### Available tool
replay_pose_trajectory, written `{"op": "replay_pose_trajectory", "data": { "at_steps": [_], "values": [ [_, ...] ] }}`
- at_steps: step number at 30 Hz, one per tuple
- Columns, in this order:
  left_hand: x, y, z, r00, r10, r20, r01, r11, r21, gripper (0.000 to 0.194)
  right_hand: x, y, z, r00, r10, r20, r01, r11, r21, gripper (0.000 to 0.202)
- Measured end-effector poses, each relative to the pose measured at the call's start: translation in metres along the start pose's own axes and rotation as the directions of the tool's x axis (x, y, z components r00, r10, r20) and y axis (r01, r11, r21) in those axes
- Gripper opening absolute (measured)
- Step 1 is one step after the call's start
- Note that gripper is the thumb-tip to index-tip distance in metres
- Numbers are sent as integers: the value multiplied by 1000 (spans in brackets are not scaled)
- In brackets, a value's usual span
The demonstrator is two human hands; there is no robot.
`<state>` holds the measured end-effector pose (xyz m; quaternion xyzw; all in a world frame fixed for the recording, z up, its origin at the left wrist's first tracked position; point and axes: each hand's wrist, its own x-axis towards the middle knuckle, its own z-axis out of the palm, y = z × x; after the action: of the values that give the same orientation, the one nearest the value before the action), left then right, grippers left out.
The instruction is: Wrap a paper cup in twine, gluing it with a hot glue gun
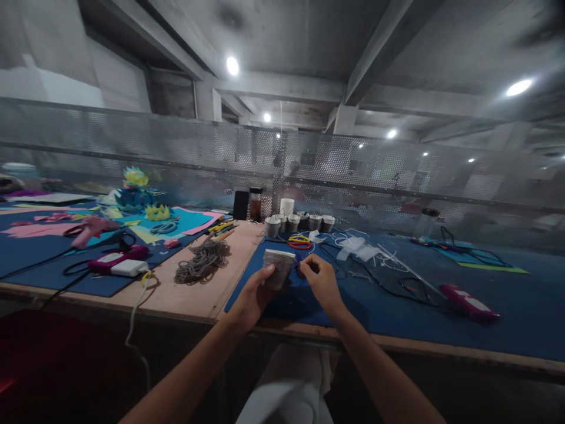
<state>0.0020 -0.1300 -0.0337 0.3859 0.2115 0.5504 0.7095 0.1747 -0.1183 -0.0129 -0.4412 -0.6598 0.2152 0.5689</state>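
My left hand (255, 294) is wrapped around a grey cup with a white rim (279, 270), tilted, just above the blue mat. Just right of the cup, my right hand (321, 280) has its thumb and fingers pinched together. What the pinch holds is too small to tell. Between the cup and those fingertips shows a small dark purple-blue thing (298, 262), its kind unclear. Behind the hands, several similar grey cups (293, 222) stand in a group, with scissors with red and yellow handles (300, 241) lying in front of them.
A bundle of grey cord (200, 262) lies on bare board to the left. Beyond it are a pink glue gun (90, 231), a purple device (117, 259) and coloured sheets. Tangled cables, white scraps (356, 247) and another purple device (470, 303) lie right. Mesh panel (318, 165) stands behind.
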Motion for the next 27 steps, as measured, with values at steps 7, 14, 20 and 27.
{"op": "replay_pose_trajectory", "data": {
  "at_steps": [7,14,20,27],
  "values": [
    [2,-1,0,1000,10,24,-10,1000,2,36,2,1,0,999,14,53,-14,1000,5,21],
    [7,9,5,989,39,140,-34,999,-38,34,-11,-32,-18,952,-132,275,158,985,-74,32],
    [23,37,1,995,-41,89,48,996,-80,36,-2,-46,-50,753,-331,568,400,917,4,35],
    [56,59,0,978,-170,119,183,976,-113,48,51,9,-61,817,-47,575,520,492,-698,34]
  ]
}}
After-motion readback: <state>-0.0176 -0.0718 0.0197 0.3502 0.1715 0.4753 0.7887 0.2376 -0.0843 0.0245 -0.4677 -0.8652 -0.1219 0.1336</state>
